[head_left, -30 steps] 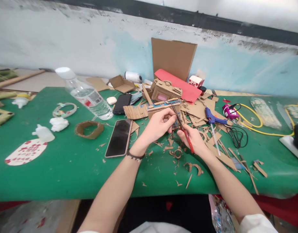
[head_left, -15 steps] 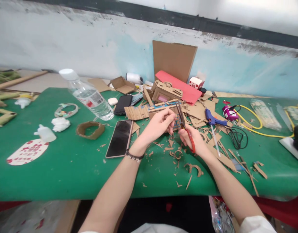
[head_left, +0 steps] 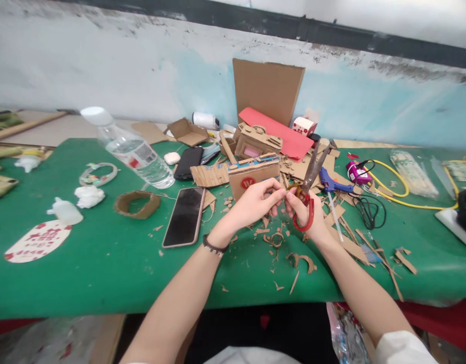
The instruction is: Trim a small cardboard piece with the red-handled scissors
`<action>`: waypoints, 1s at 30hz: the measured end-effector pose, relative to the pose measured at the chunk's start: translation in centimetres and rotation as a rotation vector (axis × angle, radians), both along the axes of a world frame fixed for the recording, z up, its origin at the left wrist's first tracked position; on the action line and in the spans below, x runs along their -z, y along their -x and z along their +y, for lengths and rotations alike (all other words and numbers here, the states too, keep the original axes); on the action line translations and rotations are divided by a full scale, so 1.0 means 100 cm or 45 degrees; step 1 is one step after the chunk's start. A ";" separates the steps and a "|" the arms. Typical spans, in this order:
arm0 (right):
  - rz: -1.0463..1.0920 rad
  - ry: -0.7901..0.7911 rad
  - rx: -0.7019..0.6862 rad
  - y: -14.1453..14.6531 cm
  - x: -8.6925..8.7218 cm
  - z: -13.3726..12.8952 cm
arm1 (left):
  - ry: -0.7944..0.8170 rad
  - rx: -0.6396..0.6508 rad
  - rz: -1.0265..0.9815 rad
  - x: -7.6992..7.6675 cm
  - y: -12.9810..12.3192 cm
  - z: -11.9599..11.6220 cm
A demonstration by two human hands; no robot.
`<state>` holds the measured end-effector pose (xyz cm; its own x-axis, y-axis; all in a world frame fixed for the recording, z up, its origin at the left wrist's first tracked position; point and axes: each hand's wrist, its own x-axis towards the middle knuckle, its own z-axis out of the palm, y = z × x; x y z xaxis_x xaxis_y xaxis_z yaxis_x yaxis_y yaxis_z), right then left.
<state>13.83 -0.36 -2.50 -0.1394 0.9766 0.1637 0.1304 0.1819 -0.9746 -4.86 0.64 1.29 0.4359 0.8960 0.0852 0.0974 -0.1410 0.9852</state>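
Red handles sit in my right grip [head_left: 316,222]: I am holding the scissors [head_left: 311,174], blades slanting up and away from me. My left grip [head_left: 255,202] is narrow, its fingertips drawn in and close to those of my right. A small brownish bit [head_left: 293,188] shows between the two grips; it is too small to make out, and I cannot tell whether the left one pinches it.

Just beyond my left grip stands a cardboard box [head_left: 238,183] with a red round mark, and behind that a camera-shaped cardboard piece [head_left: 258,142]. To the left of the same grip lies a phone [head_left: 183,217], then a cardboard ring [head_left: 137,206] farther out, with a clear bottle [head_left: 137,154] tilted beyond them. Right of my right grip, and slightly beyond it, is a blue glue gun [head_left: 335,185]; a black cable [head_left: 377,222] lies farther right. Nearer to me, below both grips, torn cardboard scraps [head_left: 308,264] are strewn over the green surface [head_left: 103,288].
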 end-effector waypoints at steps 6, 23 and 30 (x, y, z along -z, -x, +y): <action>-0.055 -0.038 0.048 0.000 -0.001 0.003 | 0.006 -0.032 -0.190 0.017 -0.016 0.001; -0.131 0.040 -0.457 -0.001 0.008 0.003 | 0.011 -0.281 -0.397 0.005 0.000 0.012; -0.110 0.041 -0.468 -0.003 0.009 0.003 | 0.008 -0.349 -0.377 0.001 -0.002 0.009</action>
<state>14.08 -0.03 -3.40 -0.4935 0.8632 0.1063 0.1439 0.2016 -0.9688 -4.69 1.57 1.15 0.1382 0.9765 0.1652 -0.1580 -0.1429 0.9770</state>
